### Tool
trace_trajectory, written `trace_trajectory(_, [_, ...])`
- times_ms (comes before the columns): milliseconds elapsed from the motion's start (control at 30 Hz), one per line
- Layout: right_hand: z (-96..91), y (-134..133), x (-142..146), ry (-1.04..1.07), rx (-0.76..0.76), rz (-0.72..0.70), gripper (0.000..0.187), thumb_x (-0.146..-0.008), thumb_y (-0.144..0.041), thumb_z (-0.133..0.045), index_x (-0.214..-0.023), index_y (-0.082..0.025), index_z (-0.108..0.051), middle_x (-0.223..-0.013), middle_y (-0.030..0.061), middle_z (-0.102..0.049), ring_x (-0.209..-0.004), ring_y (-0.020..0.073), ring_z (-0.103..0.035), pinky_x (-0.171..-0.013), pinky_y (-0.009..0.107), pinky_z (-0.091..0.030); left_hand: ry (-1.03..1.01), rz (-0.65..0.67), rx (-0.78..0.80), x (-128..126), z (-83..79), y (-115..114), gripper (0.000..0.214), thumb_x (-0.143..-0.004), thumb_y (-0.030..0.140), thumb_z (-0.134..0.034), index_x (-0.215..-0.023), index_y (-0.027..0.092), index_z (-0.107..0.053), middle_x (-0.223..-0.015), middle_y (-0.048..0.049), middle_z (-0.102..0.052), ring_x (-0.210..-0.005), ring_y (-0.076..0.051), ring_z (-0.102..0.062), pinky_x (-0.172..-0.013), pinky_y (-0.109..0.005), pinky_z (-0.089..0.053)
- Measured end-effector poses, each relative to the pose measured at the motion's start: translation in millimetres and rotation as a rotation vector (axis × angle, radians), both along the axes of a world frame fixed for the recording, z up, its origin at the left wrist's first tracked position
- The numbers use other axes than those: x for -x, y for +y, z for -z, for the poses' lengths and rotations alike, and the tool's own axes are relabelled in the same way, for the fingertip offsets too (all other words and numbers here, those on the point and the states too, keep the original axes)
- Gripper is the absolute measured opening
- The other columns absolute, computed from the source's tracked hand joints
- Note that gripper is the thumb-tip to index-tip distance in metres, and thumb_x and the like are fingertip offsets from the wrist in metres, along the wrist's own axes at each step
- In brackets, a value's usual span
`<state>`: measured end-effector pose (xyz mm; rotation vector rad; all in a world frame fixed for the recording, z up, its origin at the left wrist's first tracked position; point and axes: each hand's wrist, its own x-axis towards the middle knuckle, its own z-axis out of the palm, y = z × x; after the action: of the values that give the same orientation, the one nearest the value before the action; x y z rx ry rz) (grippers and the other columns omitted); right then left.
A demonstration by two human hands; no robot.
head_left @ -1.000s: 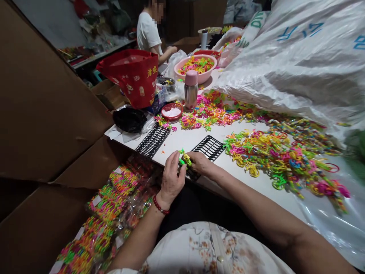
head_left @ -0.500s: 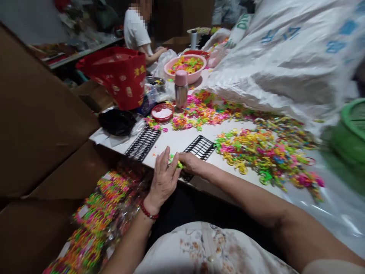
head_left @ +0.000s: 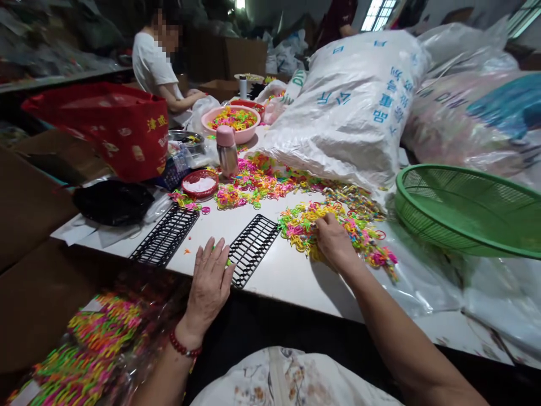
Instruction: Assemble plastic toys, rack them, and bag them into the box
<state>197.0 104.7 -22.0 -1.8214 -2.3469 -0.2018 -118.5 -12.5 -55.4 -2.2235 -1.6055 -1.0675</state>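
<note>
My left hand (head_left: 211,276) is at the table's front edge, back upward, its long fingers nearly straight and close together over small green plastic pieces (head_left: 229,262), mostly hidden beneath it. Just right of it lies a black plastic grid (head_left: 255,248). My right hand (head_left: 336,242) reaches into a heap of small bright plastic pieces (head_left: 296,225), thumb and fingers pinched together. What sits between those fingertips is too small to make out. A second black grid (head_left: 165,234) lies to the left.
A red basket (head_left: 200,185) with white contents and a pink-capped flask (head_left: 227,152) stand behind the grids. A large white sack (head_left: 338,107) leans at the back, a green sieve (head_left: 465,214) at right. Bagged pieces (head_left: 101,327) lie below left. Another person (head_left: 156,67) sits beyond.
My right hand has left my left hand and moved right into the heap. The left hand stays by the grid. The view has swung to the right.
</note>
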Motion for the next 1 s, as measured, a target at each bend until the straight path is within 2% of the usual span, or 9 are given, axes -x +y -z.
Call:
trace_trajectory(100, [-3.9,9,-8,-0.129,0.057,0.012,0.02,-0.088,-0.01,-0.045,-0.086,-0.012,-0.065,-0.088,0.0152,-0.057,-0.071,0.0204,-0.052,-0.062,0.031,-0.036,-0.032,0.018,0.03,-1,-0.8,2,0.042,-0.092,0.017,-0.054,-0.133,0.018,-0.047,-0.137,-0.0143,-0.056,-0.141,-0.031,-0.036,-0.112,-0.06,-0.037])
trace_trajectory(200, [-3.7,10,5,-0.075,0.051,0.018,0.019,-0.088,-0.009,-0.044,-0.089,-0.012,-0.063,-0.085,0.015,-0.058,-0.07,0.0216,-0.052,-0.062,0.032,-0.034,-0.05,0.048,0.071,3,-6.2,1,0.035,-0.092,0.014,-0.052,-0.127,0.018,-0.05,-0.134,-0.013,-0.057,-0.141,-0.028,-0.036,-0.112,-0.055,-0.04])
trace_trajectory(333, [4.0,3,57,0.372,0.07,-0.107,0.016,-0.093,-0.022,-0.042,-0.098,-0.016,-0.057,-0.079,0.0085,-0.059,-0.069,0.0202,-0.052,-0.063,0.03,-0.035,-0.042,0.065,0.11,13,-13.2,-1,0.031,-0.092,0.012,-0.049,-0.122,0.018,-0.051,-0.135,-0.0126,-0.056,-0.141,-0.026,-0.037,-0.113,-0.053,-0.041])
trace_trajectory(467, [20.7,-12,135,0.895,0.394,-0.269,0.016,-0.089,-0.036,-0.052,-0.091,-0.02,-0.053,-0.074,0.0017,-0.059,-0.064,0.0157,-0.052,-0.061,0.026,-0.039,-0.047,0.06,0.134,17,-13.9,-3,0.039,-0.093,0.012,-0.047,-0.132,0.017,-0.047,-0.141,-0.0137,-0.051,-0.143,-0.025,-0.033,-0.115,-0.051,-0.038])
trace_trajectory(533, [31.1,-17,167,1.01,0.533,-0.388,0.017,-0.087,-0.037,-0.053,-0.085,-0.02,-0.054,-0.073,0.0003,-0.059,-0.066,0.0146,-0.052,-0.063,0.025,-0.041,-0.051,0.059,0.141,17,-13.3,-4,0.047,-0.094,0.011,-0.044,-0.141,0.017,-0.039,-0.145,-0.0145,-0.047,-0.144,-0.024,-0.031,-0.116,-0.051,-0.036])
trace_trajectory(667, [46.5,-17,198,0.966,0.585,-0.569,0.018,-0.084,-0.035,-0.056,-0.076,-0.02,-0.053,-0.069,-0.0016,-0.055,-0.064,0.0131,-0.047,-0.062,0.023,-0.039,-0.071,0.059,0.153,17,-12.1,-5,0.058,-0.097,0.013,-0.038,-0.152,0.019,-0.021,-0.152,-0.0147,-0.037,-0.145,-0.024,-0.028,-0.117,-0.05,-0.033])
trace_trajectory(833, [48.6,-12,195,0.787,0.583,-0.648,0.008,-0.082,-0.02,-0.053,-0.074,-0.019,-0.053,-0.066,-0.0015,-0.055,-0.062,0.0129,-0.047,-0.06,0.022,-0.036,-0.094,0.051,0.176,17,-10.4,-4,0.061,-0.097,0.014,-0.036,-0.154,0.019,-0.016,-0.155,-0.0148,-0.034,-0.145,-0.024,-0.028,-0.118,-0.049,-0.033])
trace_trajectory(900, [49.0,-12,193,0.707,0.568,-0.701,0.008,-0.078,-0.012,-0.052,-0.079,-0.019,-0.056,-0.072,0.0004,-0.06,-0.067,0.0141,-0.051,-0.064,0.022,-0.039,-0.082,0.053,0.184,17,-9.6,-4,0.061,-0.098,0.015,-0.036,-0.154,0.019,-0.015,-0.155,-0.0152,-0.032,-0.146,-0.024,-0.027,-0.118,-0.05,-0.032])
trace_trajectory(1000, [51.1,-16,196,0.65,0.523,-0.8,0.021,-0.073,-0.007,-0.054,-0.091,-0.017,-0.059,-0.09,0.0064,-0.065,-0.081,0.0177,-0.057,-0.074,0.026,-0.043,-0.003,0.046,0.205,16,-8.9,-2,0.06,-0.098,0.021,-0.039,-0.154,0.02,-0.018,-0.157,-0.0143,-0.029,-0.147,-0.026,-0.023,-0.118,-0.054,-0.027])
